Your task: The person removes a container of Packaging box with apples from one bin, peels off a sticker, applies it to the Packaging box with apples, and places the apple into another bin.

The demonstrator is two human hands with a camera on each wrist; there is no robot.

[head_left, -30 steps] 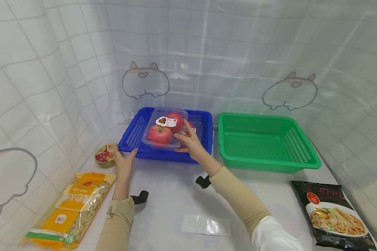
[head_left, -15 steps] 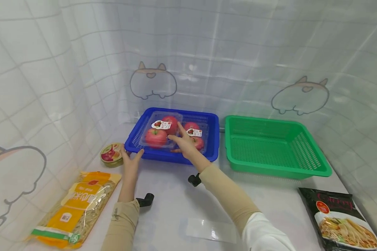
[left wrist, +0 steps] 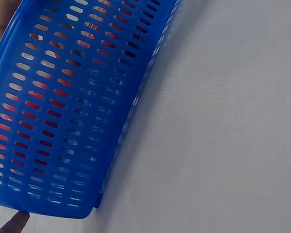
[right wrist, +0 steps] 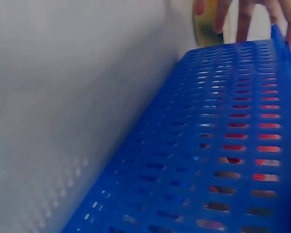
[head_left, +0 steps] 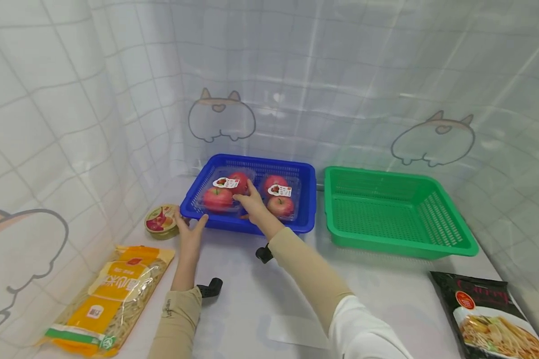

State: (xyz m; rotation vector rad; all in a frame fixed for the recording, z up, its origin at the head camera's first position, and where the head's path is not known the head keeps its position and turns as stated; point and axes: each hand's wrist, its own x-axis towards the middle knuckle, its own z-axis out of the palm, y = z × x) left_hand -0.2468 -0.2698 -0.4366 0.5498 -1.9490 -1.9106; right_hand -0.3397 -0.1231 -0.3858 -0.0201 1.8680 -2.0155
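Note:
A clear plastic pack of apples with a white label lies in the left half of the blue basket. My right hand holds this pack at its right edge. Beside it is a second pack of apples, in the basket's right half. My left hand rests at the basket's front left corner, thumb and fingers spread on either side of it. In the left wrist view a fingertip touches the basket's corner. Red apple skin shows through the basket's slots in both wrist views.
A round tin stands just left of my left hand. A yellow noodle bag lies at the left. A green basket stands right of the blue one. A black noodle packet lies at the front right; a curtain hangs behind.
The right hand has brought the pack of apples left and down, off the second pack and into the basket's left half. The left hand stays at the corner; the head view has shifted slightly.

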